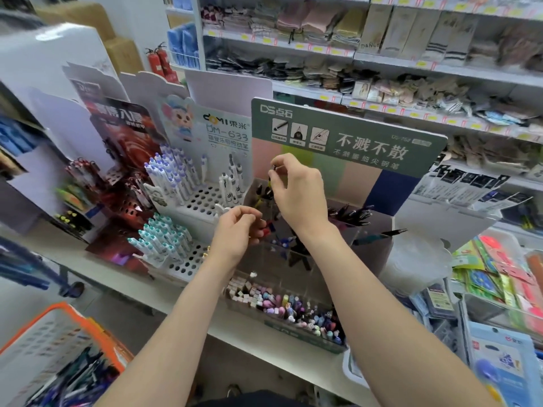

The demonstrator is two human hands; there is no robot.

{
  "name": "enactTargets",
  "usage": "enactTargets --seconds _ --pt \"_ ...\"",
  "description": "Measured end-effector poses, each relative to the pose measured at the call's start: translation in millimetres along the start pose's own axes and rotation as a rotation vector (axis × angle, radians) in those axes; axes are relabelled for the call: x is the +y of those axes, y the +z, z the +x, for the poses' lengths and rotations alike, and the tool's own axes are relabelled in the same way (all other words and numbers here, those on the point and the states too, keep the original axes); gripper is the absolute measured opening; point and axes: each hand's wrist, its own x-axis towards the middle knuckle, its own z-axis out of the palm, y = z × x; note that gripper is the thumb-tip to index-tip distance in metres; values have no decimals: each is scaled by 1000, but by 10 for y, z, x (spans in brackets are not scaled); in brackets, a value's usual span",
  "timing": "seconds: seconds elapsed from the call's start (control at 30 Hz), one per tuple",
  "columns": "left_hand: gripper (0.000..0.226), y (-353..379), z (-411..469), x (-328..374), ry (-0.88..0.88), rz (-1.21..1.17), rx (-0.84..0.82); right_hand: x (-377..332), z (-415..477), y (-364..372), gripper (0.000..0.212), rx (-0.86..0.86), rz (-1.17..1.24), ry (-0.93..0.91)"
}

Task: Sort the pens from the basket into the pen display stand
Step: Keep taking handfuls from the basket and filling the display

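One black pen (271, 174) between right fingers (284, 160)

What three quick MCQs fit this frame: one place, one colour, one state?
1. Where is the basket?
A. lower left of the view
B. on the top shelf
C. inside the stand

2. The basket's rim is:
A. green
B. orange
C. black

3. The right hand:
A. lies flat on the shelf
B. is curled and empty
C. pinches a dark pen

Key: 1 A, it shows in the lower left corner; 2 B, the rim is plainly orange; 3 C, finger and thumb pinch the pen above the pen display stand.
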Motion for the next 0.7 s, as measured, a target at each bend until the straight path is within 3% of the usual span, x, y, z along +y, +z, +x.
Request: enactTargets --seconds 0.13,0.23,0.37,0.5,0.7 --pt "24 -79 -22 -8 -3 30 -2 49 4 159 25 -107 -167 12" --pt "24 -144 -21 -30 4 52 -13 41 -49 201 28 -40 -249 9" --pt "21 -275 -81 -22 64 66 -9 -170 -331 202 29 74 -49 -146" --pt "25 -497 -145 -31 200 150 121 -360 -731 363 28 -331 34 -161" --pt "25 -877 -373 -295 164 348 293 -429 -1132 633 25 -934 21 -221"
